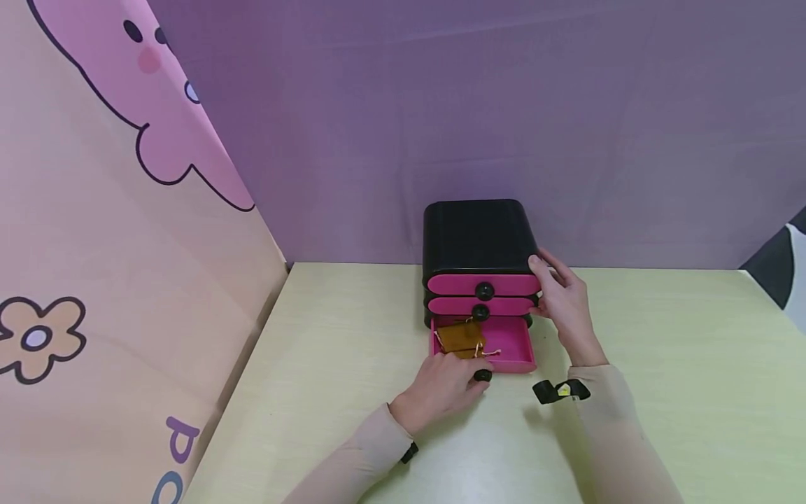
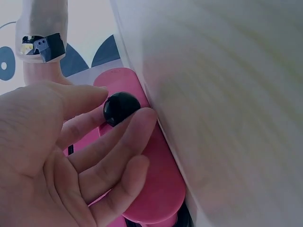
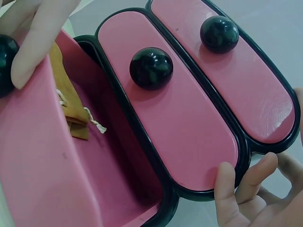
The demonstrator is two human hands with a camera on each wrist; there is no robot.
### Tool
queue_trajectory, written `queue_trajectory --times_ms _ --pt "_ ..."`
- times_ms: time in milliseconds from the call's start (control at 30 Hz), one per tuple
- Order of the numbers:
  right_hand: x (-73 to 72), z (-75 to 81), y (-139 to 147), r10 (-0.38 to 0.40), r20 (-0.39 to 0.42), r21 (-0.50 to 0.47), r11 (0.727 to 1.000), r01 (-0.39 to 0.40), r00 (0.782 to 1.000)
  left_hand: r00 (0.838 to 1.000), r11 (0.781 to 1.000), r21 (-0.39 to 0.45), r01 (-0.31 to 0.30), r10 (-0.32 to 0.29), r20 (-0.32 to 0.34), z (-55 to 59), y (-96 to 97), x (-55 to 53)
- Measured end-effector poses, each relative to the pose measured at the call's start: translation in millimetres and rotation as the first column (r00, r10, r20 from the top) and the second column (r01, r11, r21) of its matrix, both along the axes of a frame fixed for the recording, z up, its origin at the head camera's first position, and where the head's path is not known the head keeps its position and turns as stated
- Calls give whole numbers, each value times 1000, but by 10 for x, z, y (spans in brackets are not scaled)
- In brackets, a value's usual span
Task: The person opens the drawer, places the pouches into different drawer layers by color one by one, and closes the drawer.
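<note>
A small black cabinet point(image 1: 476, 234) with pink drawers stands on the table, its bottom drawer point(image 1: 515, 341) pulled out. Inside that drawer lies a mustard-brown drawstring pouch point(image 1: 462, 337) with pale cords. My left hand point(image 1: 443, 388) pinches the bottom drawer's round black knob point(image 2: 121, 109) between thumb and fingers. On the cabinet's right side, my right hand point(image 1: 567, 308) holds the edge, thumb near the upper front corner. One fingertip point(image 3: 225, 174) of it rests against the end of the middle drawer front point(image 3: 168, 113). The upper two drawers are closed, each with a black knob.
The pale wooden table point(image 1: 340, 336) extends to both sides of the cabinet. Close behind it rises a purple backdrop point(image 1: 352, 140). A printed panel point(image 1: 126, 245) with cartoon shapes borders the table on the left.
</note>
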State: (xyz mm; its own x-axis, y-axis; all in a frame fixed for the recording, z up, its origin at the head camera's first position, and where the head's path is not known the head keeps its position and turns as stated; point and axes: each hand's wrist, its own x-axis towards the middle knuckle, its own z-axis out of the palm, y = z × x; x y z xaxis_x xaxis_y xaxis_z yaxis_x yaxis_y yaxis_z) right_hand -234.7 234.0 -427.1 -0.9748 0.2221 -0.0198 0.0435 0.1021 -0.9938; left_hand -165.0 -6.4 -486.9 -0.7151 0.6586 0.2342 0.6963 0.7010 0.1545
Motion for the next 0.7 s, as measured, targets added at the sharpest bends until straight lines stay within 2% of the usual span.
queue_trajectory --times_ms 300,500,700 --pt "13 8 7 -6 6 -12 1000 6 1000 1000 1000 -5 -15 15 12 -6 16 11" --pt "17 24 25 -9 16 -46 999 10 1000 999 999 -2 -41 41 -11 4 38 12" --pt "30 31 37 -17 18 -20 1000 17 1000 999 999 2 -47 47 2 44 45 15"
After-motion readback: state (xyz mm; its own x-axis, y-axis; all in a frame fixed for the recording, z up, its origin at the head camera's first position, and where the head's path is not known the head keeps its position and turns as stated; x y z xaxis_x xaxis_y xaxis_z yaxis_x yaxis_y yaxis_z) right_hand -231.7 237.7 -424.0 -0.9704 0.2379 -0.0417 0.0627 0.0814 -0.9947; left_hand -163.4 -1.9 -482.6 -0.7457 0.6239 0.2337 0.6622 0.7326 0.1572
